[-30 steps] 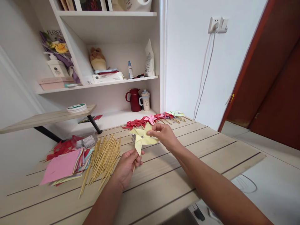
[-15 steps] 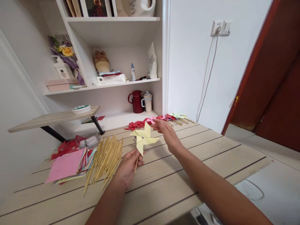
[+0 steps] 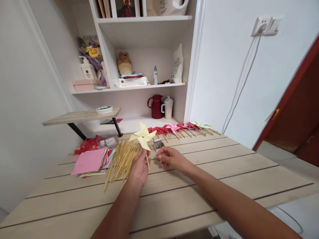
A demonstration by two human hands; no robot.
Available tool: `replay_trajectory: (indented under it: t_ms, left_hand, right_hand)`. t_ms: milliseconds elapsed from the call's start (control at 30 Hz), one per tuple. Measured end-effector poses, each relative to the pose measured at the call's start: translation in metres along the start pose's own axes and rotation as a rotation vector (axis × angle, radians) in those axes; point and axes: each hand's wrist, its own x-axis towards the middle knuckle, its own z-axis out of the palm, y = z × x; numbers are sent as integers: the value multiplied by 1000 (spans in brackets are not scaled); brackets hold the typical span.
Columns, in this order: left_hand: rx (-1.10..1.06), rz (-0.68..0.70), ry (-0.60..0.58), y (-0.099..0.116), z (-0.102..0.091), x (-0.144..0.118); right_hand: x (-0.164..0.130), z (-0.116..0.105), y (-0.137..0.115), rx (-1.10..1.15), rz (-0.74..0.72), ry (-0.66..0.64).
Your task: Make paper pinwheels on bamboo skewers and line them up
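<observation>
My left hand is closed around the thin wooden stick of a pale yellow paper pinwheel. The pinwheel stands nearly upright, its blades facing me and a small metal pin at the centre. To its right, my right hand hovers over the table with loosely bent fingers and nothing visible in them. Just beyond those fingers is a small open box holding tiny metal pieces. A spread of bamboo sticks lies left of my left hand, next to a stack of coloured paper squares with pink on top.
A row of red, pink and pale green pinwheels lies along the table's back edge. Red scraps and a clear packet are behind the paper stack. A small raised wooden stand is at left. A dark red jug and a cup stand behind.
My right hand has drawn back from beside the blades and come lower, its fingers now bent. The small box has come into sight. The view has turned left; my left hand still holds the pinwheel.
</observation>
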Motion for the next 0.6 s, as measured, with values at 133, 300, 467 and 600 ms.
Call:
replay_trajectory:
  t_ms: [133,300,467,600]
  left_hand:
    - [-18,47,-7,0,-1,1]
    - [-26,72,-77,-2,1,-1]
    - [-53,37,-161,-5,4,-1]
    - [-76,10,-215,-8,3,1]
  right_hand:
    - [1,11,9,67,-60,-11]
    - [0,20,16,232,-41,-59]
    - [1,28,21,223,-78,-99]
    - [3,30,23,239,-79,-31]
